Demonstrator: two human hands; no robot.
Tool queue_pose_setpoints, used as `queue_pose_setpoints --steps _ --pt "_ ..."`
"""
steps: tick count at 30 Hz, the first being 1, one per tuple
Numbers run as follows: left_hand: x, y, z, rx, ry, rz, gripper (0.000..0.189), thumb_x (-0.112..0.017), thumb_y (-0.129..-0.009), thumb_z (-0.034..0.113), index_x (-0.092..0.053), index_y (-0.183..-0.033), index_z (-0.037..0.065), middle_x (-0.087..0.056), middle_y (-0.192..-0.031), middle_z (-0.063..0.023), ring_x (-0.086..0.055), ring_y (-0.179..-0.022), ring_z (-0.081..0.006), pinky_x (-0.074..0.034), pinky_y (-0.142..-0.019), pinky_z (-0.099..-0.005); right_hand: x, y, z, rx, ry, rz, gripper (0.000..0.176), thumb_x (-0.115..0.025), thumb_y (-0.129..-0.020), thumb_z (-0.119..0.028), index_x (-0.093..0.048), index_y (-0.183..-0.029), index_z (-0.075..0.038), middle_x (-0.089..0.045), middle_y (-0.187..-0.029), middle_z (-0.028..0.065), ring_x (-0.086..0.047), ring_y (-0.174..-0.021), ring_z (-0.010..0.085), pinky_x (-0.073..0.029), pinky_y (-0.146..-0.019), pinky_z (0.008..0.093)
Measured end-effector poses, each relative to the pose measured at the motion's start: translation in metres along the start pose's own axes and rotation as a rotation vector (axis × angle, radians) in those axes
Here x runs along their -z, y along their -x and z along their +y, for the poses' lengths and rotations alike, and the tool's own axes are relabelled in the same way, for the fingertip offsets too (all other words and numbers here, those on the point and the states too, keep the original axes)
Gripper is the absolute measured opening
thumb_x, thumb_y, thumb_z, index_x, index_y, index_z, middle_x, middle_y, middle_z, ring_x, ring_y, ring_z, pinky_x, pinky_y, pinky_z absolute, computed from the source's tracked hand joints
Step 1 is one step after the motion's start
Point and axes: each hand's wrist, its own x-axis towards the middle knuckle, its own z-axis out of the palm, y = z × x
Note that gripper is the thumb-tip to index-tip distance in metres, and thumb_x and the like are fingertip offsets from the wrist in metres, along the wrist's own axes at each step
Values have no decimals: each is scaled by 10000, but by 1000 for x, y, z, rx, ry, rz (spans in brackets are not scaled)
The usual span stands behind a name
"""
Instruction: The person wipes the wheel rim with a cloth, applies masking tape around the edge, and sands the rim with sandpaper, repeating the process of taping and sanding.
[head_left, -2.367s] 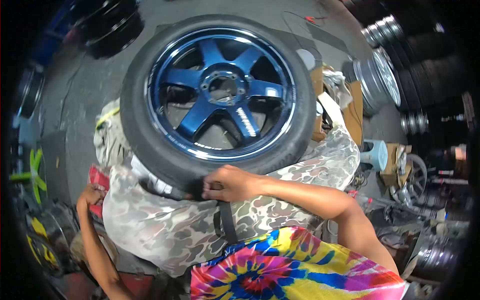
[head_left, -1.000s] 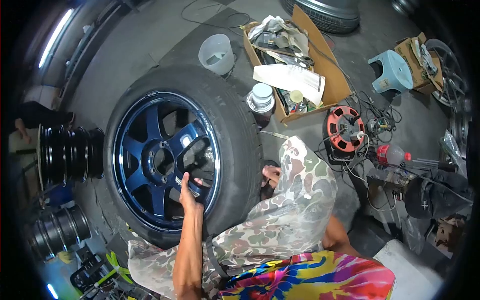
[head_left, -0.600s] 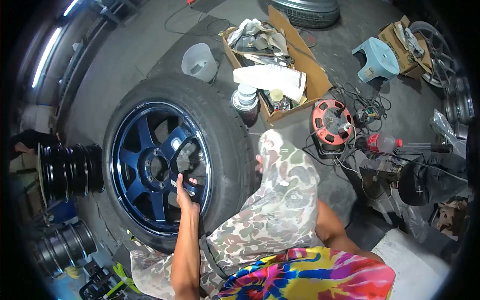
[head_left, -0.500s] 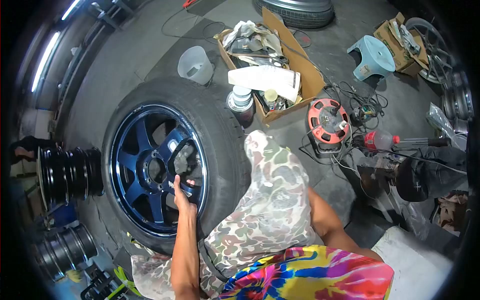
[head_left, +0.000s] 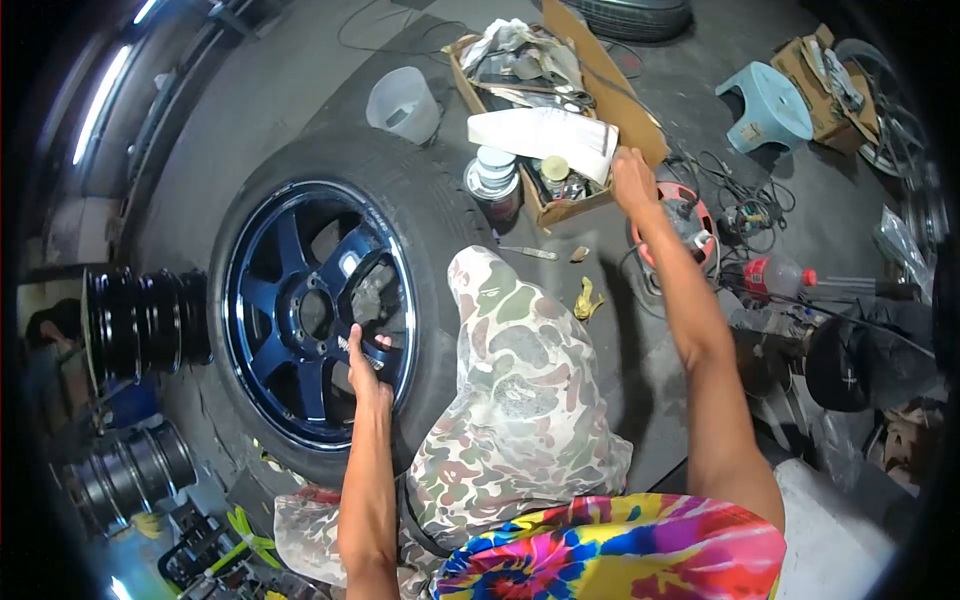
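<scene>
A blue alloy wheel with a black tire stands upright, leaning slightly, in front of my camouflage-covered knee. My left hand grips one of its lower right spokes, thumb on the face and fingers reaching behind. My right arm is stretched forward, and my right hand is at the right edge of a cardboard box. Its fingers look curled, but whatever they hold is hidden. Close to that hand lie a white sheet-like piece and a small yellow-capped jar in the box.
Paint cans and a translucent bucket stand behind the tire. An orange cable reel, a bottle and a blue stool are to the right. Black rims stand at left. A crumpled yellow scrap lies on the floor.
My right arm has extended forward, bringing the hand up to the box's right edge. My left hand stays on the spoke. My knee has shifted left, exposing small scraps on the floor.
</scene>
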Motion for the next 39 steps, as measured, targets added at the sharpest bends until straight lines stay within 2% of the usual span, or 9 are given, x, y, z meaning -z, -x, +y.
queue_pose_setpoints --steps 8,13,18,22,24,28,30,36,39 --pt "0 -3 -4 -1 84 -23 358 -860 -876 244 -646 -1014 -7 -678 -789 -136 -691 -666 -242 -643 -625 -384 -63 -75 33 -9 223 -640 554 -654 -851 -63 -611 -1402 -101 -565 -1477 236 -572 -1357 381 -479 -1118 497" --pt "-9 6 -3 -8 80 -10 310 -843 -881 216 -661 -991 -10 -672 -789 -130 -678 -650 -235 -634 -611 -381 10 -70 -2 227 429 -470 175 -685 -856 -105 -777 -929 24 -780 -994 202 -771 -991 338 -615 -828 443" --pt "-3 -7 -13 -7 80 -70 445 -877 -849 279 -633 -1082 -11 -697 -801 -143 -699 -643 -258 -631 -609 -367 134 -91 -16 167 104 -682 255 -768 -874 -226 -750 -791 14 -703 -714 133 -683 -694 213 -515 -631 391" --pt "7 -3 -4 86 -442 -38 976 -841 -801 604 -550 -1402 -108 -609 -1409 -219 -609 -1263 -312 -454 -1033 -585 225 -63 -45 125 -171 -765 418 -753 -964 -284 -636 -679 -1 -551 -590 -9 -514 -564 94 -397 -529 318" --pt "27 -15 5 138 -589 -261 961 -845 -801 607 -598 -1284 -187 -681 -1226 -233 -688 -1093 -303 -558 -941 -462 253 -53 -56 172 -86 -708 397 -739 -980 -302 -672 -726 -4 -544 -600 -19 -516 -571 87 -406 -536 310" --pt "42 18 68 -343 -1434 -475 622 -771 -891 574 -769 -942 -46 -762 -874 -229 -742 -836 -281 -576 -797 -443 296 -24 -100 286 -357 -541 348 -675 -1029 -333 -769 -960 -4 -570 -663 -37 -529 -608 62 -424 -553 277" --pt "42 26 96 -554 -1333 -521 487 -794 -905 459 -775 -923 -26 -756 -826 -179 -726 -793 -238 -556 -791 -392 309 -2 -139 314 -486 -551 314 -646 -1051 -308 -767 -1050 -18 -587 -729 -48 -522 -652 51 -438 -582 248" --pt "7 142 187 -707 -800 -948 438 -805 -946 314 -698 -1215 -14 -721 -1012 -62 -644 -855 -95 -533 -762 -254 314 44 -242 525 -968 -621 269 -682 -1034 -212 -742 -1185 3 -656 -878 -51 -535 -741 13 -437 -649 204" --pt "10 190 215 -810 -775 -958 656 -861 -894 292 -597 -1397 -35 -663 -1240 -147 -658 -936 -128 -550 -807 -274 325 81 -298 664 -984 -571 214 -732 -982 -136 -752 -1130 17 -627 -880 -26 -555 -779 45 -445 -656 218"
